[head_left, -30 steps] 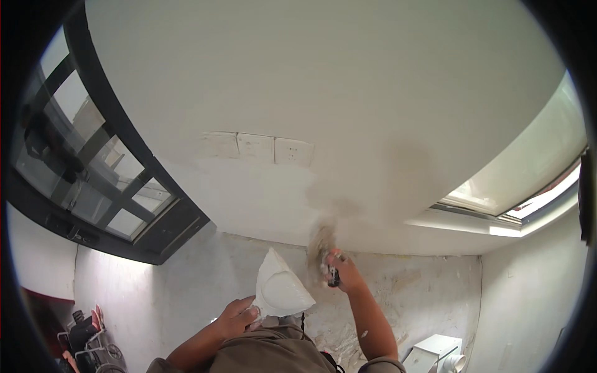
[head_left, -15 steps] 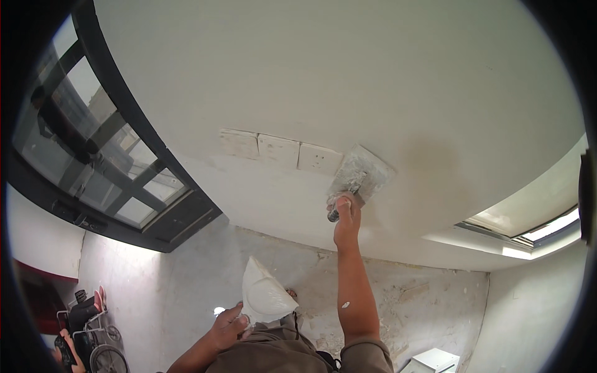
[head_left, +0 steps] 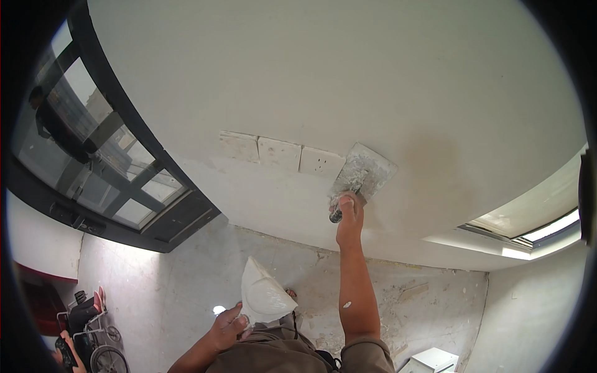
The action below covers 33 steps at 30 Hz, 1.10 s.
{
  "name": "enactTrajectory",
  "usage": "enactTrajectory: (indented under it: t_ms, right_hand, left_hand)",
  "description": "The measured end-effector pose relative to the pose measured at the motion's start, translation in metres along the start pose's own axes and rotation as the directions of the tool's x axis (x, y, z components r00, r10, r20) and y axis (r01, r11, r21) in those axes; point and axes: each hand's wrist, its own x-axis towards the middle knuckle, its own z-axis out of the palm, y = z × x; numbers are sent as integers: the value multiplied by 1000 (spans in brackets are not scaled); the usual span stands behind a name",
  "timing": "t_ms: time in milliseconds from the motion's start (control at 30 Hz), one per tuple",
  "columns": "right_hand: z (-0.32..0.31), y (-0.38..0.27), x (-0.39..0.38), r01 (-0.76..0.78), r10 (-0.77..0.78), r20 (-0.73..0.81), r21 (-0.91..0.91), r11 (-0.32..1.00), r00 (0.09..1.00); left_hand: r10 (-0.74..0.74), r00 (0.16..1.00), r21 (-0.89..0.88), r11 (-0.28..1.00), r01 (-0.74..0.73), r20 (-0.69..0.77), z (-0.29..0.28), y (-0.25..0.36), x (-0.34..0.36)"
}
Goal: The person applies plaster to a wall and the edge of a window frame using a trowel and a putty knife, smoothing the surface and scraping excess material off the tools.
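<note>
The right hand (head_left: pixel 348 205) is wrapped around the dark handle of a flat plastering trowel (head_left: pixel 373 166), whose paste-smeared blade appears to lie against the pale wall (head_left: pixel 298 81) at the far side, slightly right of the middle. Just left of the trowel, a row of three square wall plates (head_left: pixel 279 153) is set in that wall, the rightmost one with socket holes; to its right spreads a brownish patch (head_left: pixel 433 163). The left hand (head_left: pixel 230 326), near and left of the middle, grips the narrow end of a white fan-shaped pan (head_left: pixel 264 293), its fingers pressed together on it, with the wide part pointing away from the hand over the floor (head_left: pixel 199 267). On the left stands a dark door (head_left: pixel 176 219) with glass panes, in which a figure (head_left: pixel 61 129) shows; near left, someone sits in a wheelchair (head_left: pixel 109 359). A window (head_left: pixel 528 217) is on the far right, and a white box (head_left: pixel 429 360) sits near right, partly cut off by the lower edge
</note>
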Motion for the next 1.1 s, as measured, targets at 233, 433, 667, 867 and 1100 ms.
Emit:
enactTrajectory:
  t_ms: [233, 433, 667, 867, 1100]
  right_hand:
    - [4, -4, 2, -93, 77, -142, -109, 990, 987]
    - [-25, -9, 4, 55, 11, -474, 126, 991, 881]
    - [-97, 12, -36, 137, -47, -359, 231, 963, 932]
    - [-99, 26, -59, 44, 162, 164, -822, 567, 973]
    - [-119, 13, -16, 179, 151, 223, -949, 258, 963]
  left_hand:
    - [-4, 1000, 43, 999, 4, 3, 7, 16, 8]
    - [-65, 998, 59, 996, 65, 5, 12, 22, 2]
    - [-82, 997, 42, 996, 82, 0, 19, 21, -5]
    - [-27, 999, 86, 996, 23, 41, 11, 9, -13]
    - [-49, 999, 72, 996, 47, 23, 26, 15, -3]
